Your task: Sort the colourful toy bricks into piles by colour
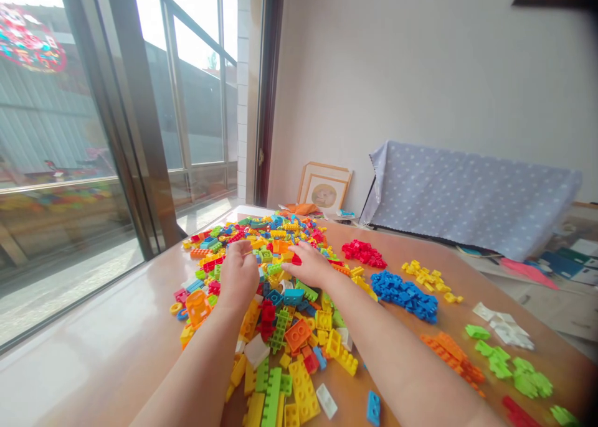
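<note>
A large mixed heap of toy building bricks (299,335) in many colours spreads over the brown table (154,302). Over the middle of the heap is my left hand (240,271), its fingers curled in; whatever they may hold is hidden. To its right, my right hand (309,266) reaches into the heap, thumb and fingers apart, with no brick visibly gripped. An orange brick (281,246) lies between the two hands, close to the right fingertips. Below my right hand sits a blue brick (293,297).
Separate piles lie right of the heap: red (363,253), blue (405,295), yellow (425,275), orange (452,360), white (504,325) and green pieces (527,376). A glass window (196,97) borders the table's left. Behind stand picture frames (324,187) and a dotted cloth (467,193).
</note>
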A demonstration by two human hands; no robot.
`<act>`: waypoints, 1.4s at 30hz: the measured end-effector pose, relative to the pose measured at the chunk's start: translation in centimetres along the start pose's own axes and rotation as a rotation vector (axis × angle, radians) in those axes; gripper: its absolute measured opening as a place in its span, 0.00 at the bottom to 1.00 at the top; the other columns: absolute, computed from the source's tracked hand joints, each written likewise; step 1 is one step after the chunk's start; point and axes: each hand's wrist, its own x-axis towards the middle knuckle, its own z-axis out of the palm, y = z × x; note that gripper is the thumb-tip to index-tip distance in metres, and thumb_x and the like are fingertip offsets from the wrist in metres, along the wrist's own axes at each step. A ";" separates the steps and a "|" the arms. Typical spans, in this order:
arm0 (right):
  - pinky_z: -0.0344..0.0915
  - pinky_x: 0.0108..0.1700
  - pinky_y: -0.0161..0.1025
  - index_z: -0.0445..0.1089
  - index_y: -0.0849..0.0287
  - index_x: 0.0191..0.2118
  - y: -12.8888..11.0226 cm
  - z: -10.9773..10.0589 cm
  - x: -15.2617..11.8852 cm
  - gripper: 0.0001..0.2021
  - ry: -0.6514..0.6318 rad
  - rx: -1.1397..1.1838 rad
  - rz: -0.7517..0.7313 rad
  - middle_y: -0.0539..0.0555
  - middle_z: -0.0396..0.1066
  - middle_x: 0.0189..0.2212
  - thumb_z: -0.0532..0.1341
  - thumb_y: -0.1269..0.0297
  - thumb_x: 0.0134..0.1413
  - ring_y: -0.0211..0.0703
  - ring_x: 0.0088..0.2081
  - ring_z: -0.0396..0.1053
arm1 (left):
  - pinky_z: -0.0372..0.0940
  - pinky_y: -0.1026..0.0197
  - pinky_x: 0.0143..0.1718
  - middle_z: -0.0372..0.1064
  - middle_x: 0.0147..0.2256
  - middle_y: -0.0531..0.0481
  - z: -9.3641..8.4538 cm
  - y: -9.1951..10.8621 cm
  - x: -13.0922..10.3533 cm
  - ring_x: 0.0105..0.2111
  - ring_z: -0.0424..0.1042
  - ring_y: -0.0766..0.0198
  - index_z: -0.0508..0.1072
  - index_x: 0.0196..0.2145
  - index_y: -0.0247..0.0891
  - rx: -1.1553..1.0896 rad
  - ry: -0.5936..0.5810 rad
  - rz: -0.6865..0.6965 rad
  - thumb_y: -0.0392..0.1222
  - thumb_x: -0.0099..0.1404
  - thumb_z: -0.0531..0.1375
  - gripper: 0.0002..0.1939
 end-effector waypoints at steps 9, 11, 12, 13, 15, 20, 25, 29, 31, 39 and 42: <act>0.62 0.63 0.48 0.78 0.50 0.50 0.8 -0.5 -3.5 0.17 -0.086 -0.012 -0.140 0.54 0.68 0.61 0.65 0.61 0.53 0.53 0.60 0.67 | 0.67 0.47 0.54 0.75 0.49 0.43 0.0 1.1 -0.2 0.50 0.74 0.50 0.73 0.45 0.41 -0.204 0.043 -0.188 0.36 0.59 0.58 0.15; 0.61 0.62 0.48 0.79 0.49 0.47 0.8 -1.4 -4.3 0.15 -0.111 -0.034 -0.173 0.54 0.69 0.61 0.66 0.62 0.51 0.54 0.60 0.67 | 0.67 0.47 0.53 0.75 0.49 0.43 0.0 1.1 -0.2 0.50 0.74 0.50 0.74 0.45 0.41 -0.235 0.036 -0.212 0.36 0.58 0.59 0.15; 0.61 0.62 0.48 0.79 0.49 0.45 0.8 -1.9 -4.6 0.13 -0.123 -0.043 -0.194 0.53 0.70 0.59 0.66 0.62 0.51 0.53 0.58 0.68 | 0.67 0.47 0.53 0.75 0.49 0.42 0.1 1.0 -0.2 0.50 0.74 0.50 0.74 0.45 0.41 -0.243 0.034 -0.218 0.36 0.58 0.59 0.16; 0.62 0.61 0.47 0.80 0.49 0.42 0.8 -2.3 -4.8 0.11 -0.135 -0.053 -0.215 0.52 0.73 0.55 0.66 0.61 0.51 0.53 0.57 0.69 | 0.67 0.47 0.53 0.76 0.49 0.42 0.1 1.0 -0.2 0.50 0.74 0.50 0.74 0.45 0.41 -0.248 0.034 -0.221 0.36 0.58 0.59 0.16; 0.62 0.59 0.47 0.80 0.50 0.38 0.7 -3.2 -4.9 0.07 -0.144 -0.071 -0.231 0.51 0.77 0.46 0.66 0.59 0.53 0.51 0.52 0.71 | 0.68 0.47 0.53 0.76 0.49 0.42 0.2 0.9 -0.2 0.51 0.74 0.49 0.73 0.45 0.40 -0.256 0.041 -0.225 0.37 0.59 0.59 0.15; 0.62 0.57 0.45 0.79 0.52 0.36 -0.1 -3.5 -3.9 0.09 0.015 -0.066 -0.138 0.53 0.78 0.43 0.62 0.57 0.59 0.49 0.49 0.71 | 0.68 0.49 0.50 0.76 0.49 0.41 0.2 0.3 0.1 0.51 0.75 0.50 0.72 0.46 0.40 -0.241 0.065 -0.168 0.39 0.61 0.58 0.15; 0.57 0.64 0.50 0.79 0.49 0.46 -2.4 -1.2 -2.7 0.11 0.030 -0.084 -0.259 0.52 0.73 0.56 0.63 0.60 0.59 0.51 0.59 0.66 | 0.66 0.49 0.50 0.79 0.45 0.46 0.1 -0.1 -0.2 0.46 0.76 0.51 0.74 0.44 0.44 0.110 -0.089 0.068 0.40 0.65 0.54 0.12; 0.46 0.67 0.67 0.76 0.44 0.54 -3.1 0.0 -2.1 0.19 -0.142 -0.183 -0.227 0.54 0.61 0.68 0.64 0.54 0.57 0.63 0.69 0.54 | 0.57 0.38 0.58 0.80 0.41 0.47 0.0 0.5 -1.2 0.46 0.76 0.47 0.76 0.39 0.46 0.514 -0.301 0.202 0.41 0.64 0.56 0.10; 0.45 0.67 0.70 0.75 0.45 0.56 -2.5 -0.1 -1.8 0.21 -0.166 -0.222 -0.157 0.56 0.59 0.69 0.63 0.55 0.56 0.64 0.69 0.52 | 0.49 0.32 0.61 0.80 0.43 0.47 -0.1 0.6 -1.6 0.48 0.74 0.44 0.77 0.39 0.47 0.629 -0.338 0.262 0.41 0.63 0.57 0.10; 0.62 0.59 0.44 0.76 0.46 0.55 1.6 -1.5 -0.1 0.21 -0.134 -0.188 0.106 0.52 0.73 0.58 0.60 0.60 0.56 0.52 0.58 0.69 | 0.43 0.24 0.63 0.78 0.44 0.44 -0.4 0.0 -1.6 0.51 0.70 0.39 0.77 0.41 0.49 0.853 -0.354 0.289 0.37 0.63 0.55 0.14; 0.65 0.56 0.44 0.76 0.48 0.55 2.2 -1.6 0.3 0.20 -0.114 -0.186 0.141 0.55 0.74 0.57 0.58 0.61 0.57 0.54 0.57 0.71 | 0.43 0.25 0.63 0.78 0.46 0.44 -0.5 0.0 -1.5 0.52 0.70 0.40 0.78 0.42 0.49 0.845 -0.368 0.280 0.36 0.63 0.55 0.15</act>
